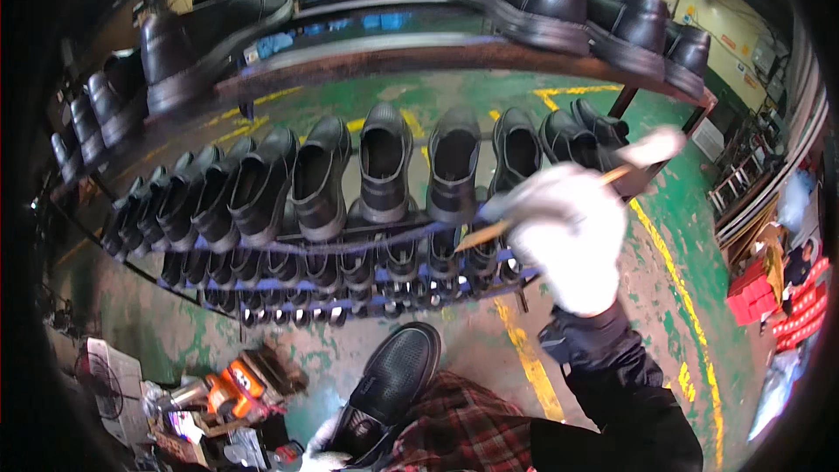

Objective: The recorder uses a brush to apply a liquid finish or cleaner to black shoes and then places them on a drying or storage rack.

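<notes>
My left hand (325, 447), in a white glove and partly cut off by the lower edge, grips a black slip-on shoe (398, 371) by its heel end. The shoe tilts with its toe up and to the right; perforations show on its upper. Raised at the right, my white-gloved right hand (572, 227) is smeared by motion and closed around a wooden stick (489, 234). A pale, blurred head (651, 149) sits at the stick's far end. Behind that hand, a row of black shoes (384, 157) stands on the rack, apart from the shoe I hold.
A multi-tier metal rack (376, 57) spans the view, with black shoes on each level. Orange-and-black equipment (238, 389) and a fan (100, 380) stand at lower left. Red boxes (756, 293) are stacked at right. Yellow lines (673, 280) mark the worn green floor.
</notes>
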### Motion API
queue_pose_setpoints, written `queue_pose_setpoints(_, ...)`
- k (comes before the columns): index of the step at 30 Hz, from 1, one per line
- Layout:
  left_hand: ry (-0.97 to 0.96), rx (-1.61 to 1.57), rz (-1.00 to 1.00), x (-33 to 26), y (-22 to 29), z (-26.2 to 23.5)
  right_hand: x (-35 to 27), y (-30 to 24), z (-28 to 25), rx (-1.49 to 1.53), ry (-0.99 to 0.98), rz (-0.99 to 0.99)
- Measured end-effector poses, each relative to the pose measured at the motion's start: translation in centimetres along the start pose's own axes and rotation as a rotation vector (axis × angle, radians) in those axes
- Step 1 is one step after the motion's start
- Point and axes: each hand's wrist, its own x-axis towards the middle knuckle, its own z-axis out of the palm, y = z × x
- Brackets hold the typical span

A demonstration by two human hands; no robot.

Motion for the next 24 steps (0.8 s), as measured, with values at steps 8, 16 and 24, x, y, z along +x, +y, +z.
queue_pose_setpoints(8, -0.114, 0.294, -0.071, -0.8, 2.4, 0.6, -20.2, 3.4, 14.4, 0.670, -0.711, 1.033)
queue_pose_setpoints(16, 0.246, 0.721, 0.011, -5.2, 1.7, 1.5, -23.9, 4.7, 20.7, 0.257, -0.849, 0.514)
queue_pose_setpoints(24, 0.619, 0.387, -0.506, -10.2, 0.3, 1.3, -17.2, -1.3, 29.6, 0.694, -0.959, 0.938)
